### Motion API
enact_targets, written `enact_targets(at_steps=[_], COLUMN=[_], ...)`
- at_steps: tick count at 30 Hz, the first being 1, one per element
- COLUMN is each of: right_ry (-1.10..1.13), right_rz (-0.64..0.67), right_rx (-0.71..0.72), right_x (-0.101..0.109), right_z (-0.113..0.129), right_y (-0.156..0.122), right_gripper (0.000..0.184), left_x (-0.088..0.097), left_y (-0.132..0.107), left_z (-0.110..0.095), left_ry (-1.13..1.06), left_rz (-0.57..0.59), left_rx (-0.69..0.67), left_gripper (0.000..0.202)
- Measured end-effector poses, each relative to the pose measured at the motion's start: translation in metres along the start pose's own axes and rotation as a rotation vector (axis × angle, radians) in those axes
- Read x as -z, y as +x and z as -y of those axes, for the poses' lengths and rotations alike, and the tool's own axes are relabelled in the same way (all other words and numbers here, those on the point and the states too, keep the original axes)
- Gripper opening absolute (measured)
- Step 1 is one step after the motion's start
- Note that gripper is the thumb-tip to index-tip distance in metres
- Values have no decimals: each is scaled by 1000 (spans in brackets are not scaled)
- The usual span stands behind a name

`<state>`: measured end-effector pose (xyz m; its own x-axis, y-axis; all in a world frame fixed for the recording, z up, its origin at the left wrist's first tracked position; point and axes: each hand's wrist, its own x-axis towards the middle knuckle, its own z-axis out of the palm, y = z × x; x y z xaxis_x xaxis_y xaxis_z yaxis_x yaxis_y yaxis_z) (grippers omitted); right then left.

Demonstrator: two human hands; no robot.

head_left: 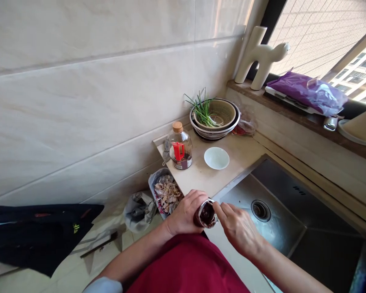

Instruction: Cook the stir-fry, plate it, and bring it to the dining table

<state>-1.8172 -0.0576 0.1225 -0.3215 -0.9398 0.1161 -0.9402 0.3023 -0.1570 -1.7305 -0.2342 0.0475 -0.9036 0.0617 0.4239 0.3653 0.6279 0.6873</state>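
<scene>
My left hand (187, 211) is wrapped around a small glass jar (206, 215), tilted so its mouth faces up toward me. Dark reddish-brown stuff coats the inside and part of the rim. My right hand (239, 228) is closed at the right side of the jar's mouth, fingertips by the rim; whatever it pinches is hidden. Beyond the jar, a white bowl (216, 158) stands on the counter (198, 179). Left of that bowl is a larger glass bottle (180, 152) with a cork stopper, a red handled piece on its front and dark contents low inside.
Stacked basins and a colander (221, 112) hold green onions (203, 110) in the corner. The steel sink (277, 203) lies to my right. Below the counter's left edge are a bin (166, 191) of scraps and a plastic bag (138, 211). A purple package (305, 91) rests on the sill.
</scene>
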Motion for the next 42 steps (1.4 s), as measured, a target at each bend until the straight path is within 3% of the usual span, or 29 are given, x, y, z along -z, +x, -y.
enact_targets(at_steps=[4, 10, 15, 19, 24, 28, 33, 38, 42], right_ry=[196, 358, 187, 120, 256, 207, 177, -40, 51], right_rz=[86, -33, -101, -154, -20, -69, -44, -89, 41], right_rx=[-157, -154, -129, -130, -39, -27, 141, 231, -2], right_x=[-8, -4, -9, -10, -7, -4, 11, 17, 3], right_z=[6, 19, 14, 11, 18, 14, 3, -7, -4], right_y=[-6, -9, -10, -8, -6, -9, -4, 3, -2], right_gripper=[29, 27, 30, 34, 27, 32, 26, 22, 29], left_x=[4, 3, 5, 6, 3, 3, 4, 5, 10], left_y=[-1, 0, 5, 7, 5, 4, 6, 5, -1], left_z=[2, -3, -12, -15, -14, -12, -12, -10, -4], left_ry=[45, 7, -56, -66, -73, -66, -68, -61, 7], left_rz=[-39, -84, -63, -45, -56, -52, -32, 23, 52], left_rx=[3, 84, 169, 136, 174, 186, 159, 90, 84], left_gripper=[72, 71, 69, 70, 71, 67, 66, 69, 71])
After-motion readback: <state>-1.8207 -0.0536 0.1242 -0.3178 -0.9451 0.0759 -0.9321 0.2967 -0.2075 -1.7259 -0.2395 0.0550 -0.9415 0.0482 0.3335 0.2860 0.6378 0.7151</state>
